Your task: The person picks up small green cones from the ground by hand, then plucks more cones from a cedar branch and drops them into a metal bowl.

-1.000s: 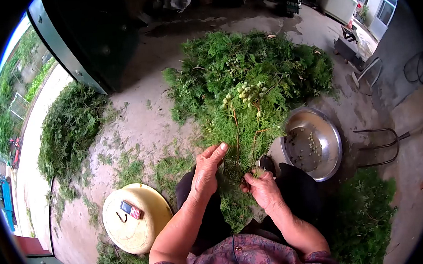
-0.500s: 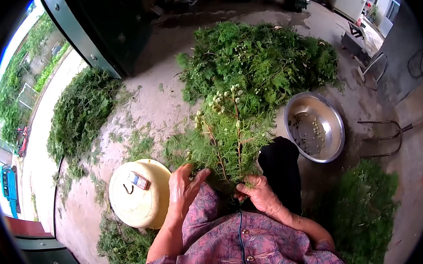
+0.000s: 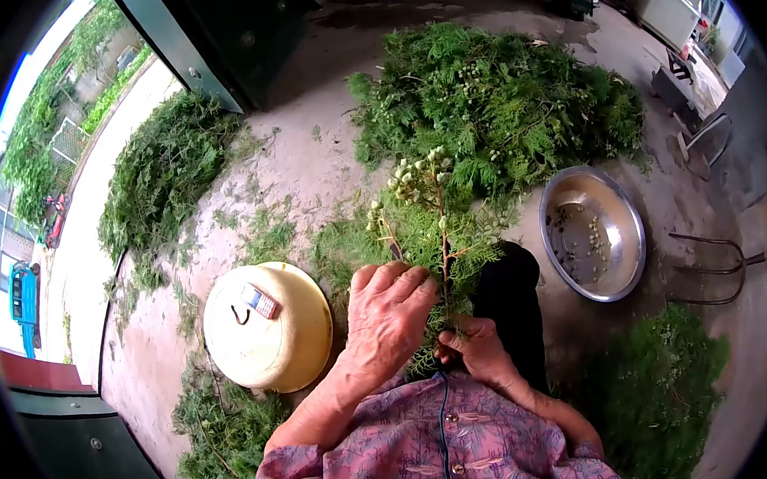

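A leafy green evergreen branch (image 3: 463, 274) stands upright in front of my lap, with pale green cones (image 3: 416, 174) clustered at its top. My right hand (image 3: 482, 349) is closed around the lower end of its stem. Over the left part of the same branch lies my left hand (image 3: 386, 314), back of the hand up and fingers curled. Its fingertips are hidden behind the knuckles, among the foliage. A small dark piece shows just above the knuckles; I cannot make out what it is.
A steel basin (image 3: 594, 235) with loose cones stands to the right, near a metal fork (image 3: 723, 264). An upturned cream tub (image 3: 266, 330) with a small box (image 3: 261, 301) on it stands left. Piles of cut greenery (image 3: 498, 101) lie ahead, left and right.
My left hand has moved right and up, from beside the branch onto it, and its fingers have curled. My right hand still grips the stem. The whole view has shifted slightly.
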`<state>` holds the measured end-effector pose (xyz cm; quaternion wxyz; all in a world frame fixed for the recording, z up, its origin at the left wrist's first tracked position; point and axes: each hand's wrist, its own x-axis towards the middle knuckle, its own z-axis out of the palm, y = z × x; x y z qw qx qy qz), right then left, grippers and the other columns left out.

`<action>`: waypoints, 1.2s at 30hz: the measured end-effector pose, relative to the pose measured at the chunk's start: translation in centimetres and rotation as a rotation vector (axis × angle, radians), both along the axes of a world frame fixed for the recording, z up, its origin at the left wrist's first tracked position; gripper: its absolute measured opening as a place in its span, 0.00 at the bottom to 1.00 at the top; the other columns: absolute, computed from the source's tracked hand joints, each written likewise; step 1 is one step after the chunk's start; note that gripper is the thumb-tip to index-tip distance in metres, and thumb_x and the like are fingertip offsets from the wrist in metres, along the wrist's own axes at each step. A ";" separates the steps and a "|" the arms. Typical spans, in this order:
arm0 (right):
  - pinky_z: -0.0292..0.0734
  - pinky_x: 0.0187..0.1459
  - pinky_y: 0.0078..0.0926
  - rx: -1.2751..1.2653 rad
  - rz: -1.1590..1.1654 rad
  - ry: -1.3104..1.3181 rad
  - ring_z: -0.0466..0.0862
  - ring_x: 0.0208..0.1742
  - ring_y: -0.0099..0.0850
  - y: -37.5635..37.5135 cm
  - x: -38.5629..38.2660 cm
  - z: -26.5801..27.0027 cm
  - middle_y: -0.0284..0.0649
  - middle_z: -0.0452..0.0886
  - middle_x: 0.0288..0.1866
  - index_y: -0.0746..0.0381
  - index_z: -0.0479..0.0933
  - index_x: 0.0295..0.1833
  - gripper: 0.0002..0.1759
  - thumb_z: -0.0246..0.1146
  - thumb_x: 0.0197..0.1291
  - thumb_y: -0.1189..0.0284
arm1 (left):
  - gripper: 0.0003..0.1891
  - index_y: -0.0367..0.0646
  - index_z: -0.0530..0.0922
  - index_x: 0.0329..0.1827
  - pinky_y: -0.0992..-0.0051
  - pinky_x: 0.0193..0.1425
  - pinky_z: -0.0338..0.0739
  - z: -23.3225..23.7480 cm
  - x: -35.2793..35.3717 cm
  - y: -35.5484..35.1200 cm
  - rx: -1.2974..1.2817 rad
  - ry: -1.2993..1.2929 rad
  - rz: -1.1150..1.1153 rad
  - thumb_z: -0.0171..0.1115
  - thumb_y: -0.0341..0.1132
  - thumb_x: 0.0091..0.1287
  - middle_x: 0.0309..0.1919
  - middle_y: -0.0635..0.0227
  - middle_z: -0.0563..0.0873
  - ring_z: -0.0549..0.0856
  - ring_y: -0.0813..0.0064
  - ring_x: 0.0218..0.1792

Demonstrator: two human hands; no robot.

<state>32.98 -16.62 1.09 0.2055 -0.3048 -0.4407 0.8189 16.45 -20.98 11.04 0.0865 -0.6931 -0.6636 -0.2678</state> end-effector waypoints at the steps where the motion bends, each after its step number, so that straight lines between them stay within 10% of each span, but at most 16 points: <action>1: 0.74 0.29 0.20 0.005 -0.013 -0.021 0.77 0.26 0.23 0.1 0.1 0.1 0.35 0.78 0.26 0.68 0.76 0.45 0.11 0.60 0.59 0.75 | 0.09 0.44 0.79 0.34 0.65 0.50 0.66 -1.4 -0.1 0.4 -0.036 0.021 -0.004 0.63 0.32 0.49 0.41 0.69 0.81 0.77 0.68 0.45; 9: 0.71 0.30 0.17 0.119 -0.077 -0.133 0.75 0.27 0.19 0.4 -0.1 -0.6 0.31 0.79 0.28 0.65 0.78 0.46 0.11 0.58 0.57 0.80 | 0.05 0.45 0.80 0.28 0.67 0.45 0.66 -4.9 -0.8 0.5 -0.381 -0.019 0.235 0.62 0.34 0.50 0.35 0.68 0.81 0.76 0.65 0.36; 14: 0.72 0.30 0.20 0.076 -0.001 -0.088 0.76 0.26 0.21 0.8 -0.1 -2.2 0.33 0.79 0.27 0.66 0.78 0.42 0.09 0.57 0.56 0.80 | 0.11 0.39 0.80 0.39 0.69 0.38 0.74 -5.4 -0.8 1.7 -0.093 -0.325 0.144 0.64 0.29 0.52 0.31 0.63 0.82 0.79 0.65 0.34; 21: 0.74 0.29 0.20 0.074 0.072 -0.128 0.77 0.26 0.22 1.3 -0.4 -1.6 0.35 0.79 0.27 0.66 0.77 0.44 0.09 0.58 0.57 0.79 | 0.15 0.34 0.74 0.47 0.80 0.19 0.68 -3.7 0.5 2.4 -0.361 -1.755 0.293 0.63 0.32 0.59 0.28 0.65 0.80 0.75 0.80 0.17; 25: 0.75 0.28 0.19 0.019 0.066 -0.102 0.78 0.27 0.21 1.1 -0.7 -1.7 0.35 0.79 0.28 0.66 0.77 0.45 0.09 0.58 0.57 0.80 | 0.11 0.47 0.68 0.28 0.85 0.12 0.56 -4.3 -0.1 3.8 -0.415 -2.202 0.371 0.63 0.35 0.61 0.17 0.76 0.69 0.71 0.81 0.14; 29: 0.74 0.30 0.18 0.144 0.189 -0.161 0.78 0.28 0.21 1.6 -0.8 -1.2 0.34 0.80 0.31 0.65 0.76 0.49 0.13 0.60 0.58 0.76 | 0.14 0.50 0.65 0.23 0.83 0.10 0.49 -5.4 -0.8 3.9 -0.345 -2.243 0.361 0.64 0.34 0.60 0.14 0.78 0.66 0.60 0.84 0.10; 30: 0.75 0.38 0.19 0.495 0.269 -0.245 0.78 0.35 0.22 2.4 -0.7 -0.2 0.36 0.81 0.36 0.67 0.75 0.50 0.15 0.61 0.59 0.73 | 0.14 0.50 0.66 0.23 0.83 0.10 0.50 -5.4 -0.9 3.7 -0.352 -2.250 0.336 0.64 0.33 0.59 0.14 0.78 0.66 0.60 0.85 0.10; 36: 0.71 0.42 0.16 0.271 -0.356 -0.069 0.76 0.37 0.20 4.8 0.5 0.6 0.33 0.79 0.41 0.68 0.76 0.47 0.13 0.60 0.60 0.71 | 0.11 0.49 0.70 0.22 0.84 0.11 0.53 -5.3 -0.7 3.1 -0.294 -2.154 0.349 0.65 0.30 0.57 0.12 0.79 0.67 0.61 0.86 0.10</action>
